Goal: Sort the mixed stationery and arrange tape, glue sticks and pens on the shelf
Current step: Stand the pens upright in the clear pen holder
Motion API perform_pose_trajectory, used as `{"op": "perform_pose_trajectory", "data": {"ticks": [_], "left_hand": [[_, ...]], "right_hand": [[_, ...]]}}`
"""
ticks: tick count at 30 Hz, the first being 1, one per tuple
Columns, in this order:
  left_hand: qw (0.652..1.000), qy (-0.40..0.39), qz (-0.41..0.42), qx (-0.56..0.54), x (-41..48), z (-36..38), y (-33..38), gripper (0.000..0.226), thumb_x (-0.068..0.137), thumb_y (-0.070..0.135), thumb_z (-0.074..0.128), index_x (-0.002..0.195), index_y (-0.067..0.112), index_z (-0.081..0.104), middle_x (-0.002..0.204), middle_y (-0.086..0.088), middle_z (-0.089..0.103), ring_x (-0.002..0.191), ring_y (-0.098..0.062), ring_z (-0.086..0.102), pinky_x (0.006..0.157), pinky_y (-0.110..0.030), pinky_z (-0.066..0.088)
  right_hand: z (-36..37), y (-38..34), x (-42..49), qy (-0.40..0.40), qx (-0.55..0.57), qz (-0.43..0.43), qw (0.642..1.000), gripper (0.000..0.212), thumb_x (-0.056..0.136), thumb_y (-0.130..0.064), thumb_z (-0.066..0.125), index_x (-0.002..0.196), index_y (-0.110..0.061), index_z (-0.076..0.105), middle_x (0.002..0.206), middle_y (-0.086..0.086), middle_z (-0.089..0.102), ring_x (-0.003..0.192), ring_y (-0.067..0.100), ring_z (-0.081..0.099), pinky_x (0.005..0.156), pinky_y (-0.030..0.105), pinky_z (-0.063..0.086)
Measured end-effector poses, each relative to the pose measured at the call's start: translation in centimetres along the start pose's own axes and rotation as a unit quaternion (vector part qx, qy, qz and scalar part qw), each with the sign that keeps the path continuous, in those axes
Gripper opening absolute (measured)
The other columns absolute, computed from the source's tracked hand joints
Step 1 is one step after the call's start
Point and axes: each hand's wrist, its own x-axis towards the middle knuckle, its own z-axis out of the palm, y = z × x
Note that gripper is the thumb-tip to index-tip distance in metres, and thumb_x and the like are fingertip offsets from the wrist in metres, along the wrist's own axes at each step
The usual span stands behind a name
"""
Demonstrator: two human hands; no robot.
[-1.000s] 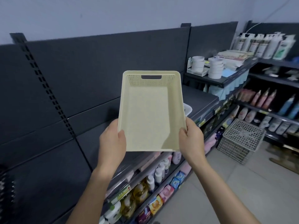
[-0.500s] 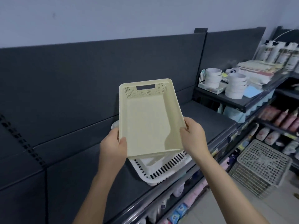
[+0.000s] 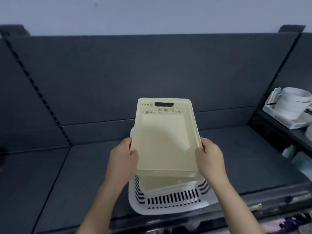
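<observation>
At six o'clock, on the front of the dark shelf [image 3: 81, 179], a white slotted basket [image 3: 170, 202] sits slightly askew; just above it the left hand [image 3: 122, 160] and right hand [image 3: 211, 162] clamp the long sides of an empty cream basket [image 3: 165, 141], thumbs hooked over the rim and the other fingers curled round the outside, a grip that likely keeps it level enough to nest; its near end dips into the white basket while the handle end tilts up toward twelve o'clock, against the grey back panel [image 3: 152, 73]; at three o'clock, well apart on the neighbouring shelf, stand stacked white rolls [image 3: 294, 103], probably the tape, in a pale tray [image 3: 285, 121]; no glue sticks or pens show; half a second ago the cream basket hung clear above the white one, and it now sits lower, partly inside.
</observation>
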Motion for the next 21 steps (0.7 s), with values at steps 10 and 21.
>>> {"op": "perform_pose_trajectory", "data": {"ticks": [10,21], "left_hand": [[0.996,0.059,-0.050,0.049,-3.3,3.5,0.2,0.027,0.083,-0.002,0.037,0.096,0.007,0.060,0.084,-0.011,0.065,0.066,-0.024,0.056,0.054,-0.032,0.046],[0.989,0.067,-0.030,0.125,-3.2,4.9,-2.2,0.020,0.075,-0.008,0.038,0.067,0.009,0.047,0.066,-0.002,0.049,0.056,-0.015,0.041,0.045,-0.020,0.028]], "right_hand": [[-1.8,2.7,1.4,-0.110,0.000,-0.013,0.994,0.018,0.082,0.007,0.032,0.077,-0.009,0.039,0.062,0.003,0.044,0.053,0.014,0.033,0.040,0.017,0.025],[0.6,5.5,2.1,-0.095,-0.098,-0.047,0.989,0.030,0.078,0.013,0.035,0.059,-0.010,0.029,0.065,0.004,0.037,0.053,0.014,0.029,0.046,0.020,0.022]]}}
